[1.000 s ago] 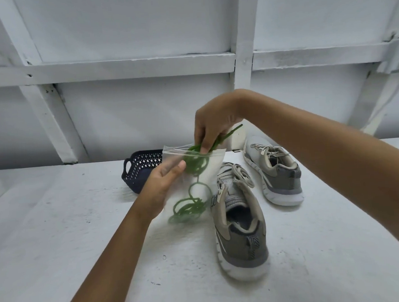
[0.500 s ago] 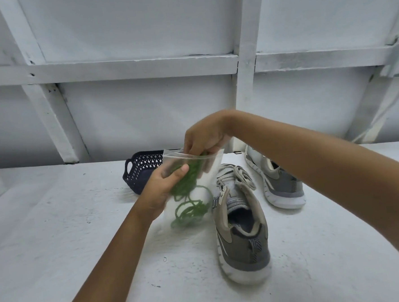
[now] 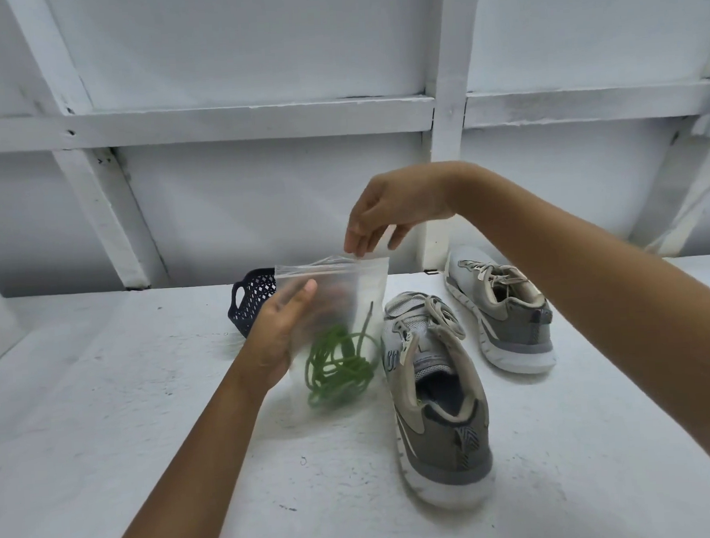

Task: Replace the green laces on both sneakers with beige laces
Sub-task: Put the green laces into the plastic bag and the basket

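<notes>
Gripping a clear bag (image 3: 364, 282) by its left side with the left hand (image 3: 280, 335), thumb across the front, fingers only a blur behind the plastic. Pinching the bag's top edge with the right hand (image 3: 383, 217). Can see the green laces (image 3: 339, 373) coiled low inside the bag; can't tell whether its bottom touches the worktop (image 3: 104, 409). Glimpsing a dark basket (image 3: 251, 300) behind, mostly hidden. Spotting the near sneaker (image 3: 442, 425) and far sneaker (image 3: 510, 313) just right, both wearing beige laces (image 3: 441, 313).
</notes>
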The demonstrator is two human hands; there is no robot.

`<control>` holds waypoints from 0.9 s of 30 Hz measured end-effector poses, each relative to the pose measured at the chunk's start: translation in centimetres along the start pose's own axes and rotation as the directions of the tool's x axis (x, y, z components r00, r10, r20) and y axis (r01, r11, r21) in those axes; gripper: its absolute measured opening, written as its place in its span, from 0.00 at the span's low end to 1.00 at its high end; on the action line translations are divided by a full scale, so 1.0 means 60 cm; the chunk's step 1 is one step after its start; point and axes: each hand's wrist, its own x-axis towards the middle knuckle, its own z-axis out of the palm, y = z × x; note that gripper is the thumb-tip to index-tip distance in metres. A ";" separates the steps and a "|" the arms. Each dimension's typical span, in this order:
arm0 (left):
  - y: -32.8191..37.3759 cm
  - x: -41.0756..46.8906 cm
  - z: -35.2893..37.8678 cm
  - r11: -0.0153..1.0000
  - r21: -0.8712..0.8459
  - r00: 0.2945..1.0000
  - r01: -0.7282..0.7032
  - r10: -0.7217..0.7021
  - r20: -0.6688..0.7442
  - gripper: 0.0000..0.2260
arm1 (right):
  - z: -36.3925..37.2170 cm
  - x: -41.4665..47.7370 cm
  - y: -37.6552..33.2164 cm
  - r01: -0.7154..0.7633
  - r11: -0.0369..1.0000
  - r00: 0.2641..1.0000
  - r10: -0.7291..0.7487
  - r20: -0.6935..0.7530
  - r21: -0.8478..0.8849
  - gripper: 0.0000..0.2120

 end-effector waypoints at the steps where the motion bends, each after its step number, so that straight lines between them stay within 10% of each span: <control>1: 0.003 0.000 0.000 0.999 -0.037 1.000 0.009 -0.009 0.006 0.34 | 0.004 -0.005 0.010 0.015 0.999 1.000 -0.017 -0.026 -0.051 0.12; 7: 0.020 0.004 -0.005 0.990 -0.139 0.998 0.033 -0.041 -0.050 0.37 | 0.057 -0.020 0.071 0.089 0.982 0.977 -0.054 -0.207 0.164 0.06; 12: 0.023 0.012 0.000 0.984 -0.009 0.933 -0.176 0.164 -0.319 0.04 | 0.089 -0.023 0.087 0.177 0.931 0.921 -0.042 -0.387 0.320 0.04; 27: 0.020 0.005 0.011 0.975 0.172 0.904 -0.138 0.195 -0.381 0.09 | 0.115 -0.037 0.108 0.183 0.949 0.893 -0.052 -0.446 0.256 0.08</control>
